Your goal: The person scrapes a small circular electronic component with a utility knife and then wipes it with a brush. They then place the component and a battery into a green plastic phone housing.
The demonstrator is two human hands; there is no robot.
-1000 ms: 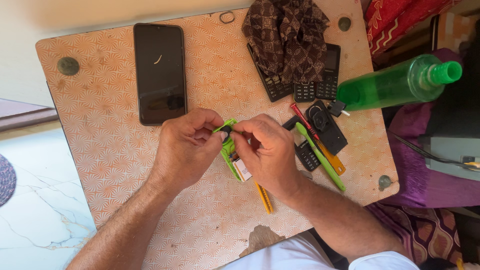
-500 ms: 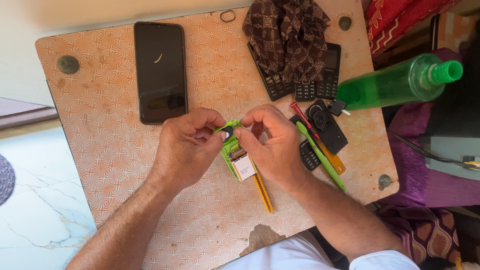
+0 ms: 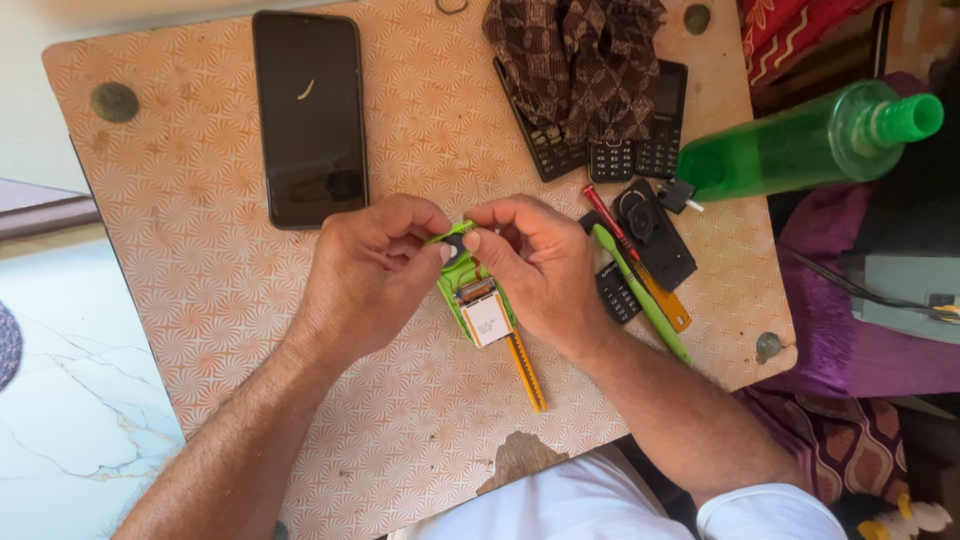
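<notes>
Mid-counter (image 3: pixel 200 300) | left hand (image 3: pixel 365 275), right hand (image 3: pixel 540 265) both pinching green phone frame (image 3: pixel 470 300) | bare surface leftward | fingertip part hidden

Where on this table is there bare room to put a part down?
The table is bare left of the left hand, below the black smartphone, and between smartphone and brown cloth. It is crowded right of the right hand: keypad phones, green tool, green bottle.
</notes>
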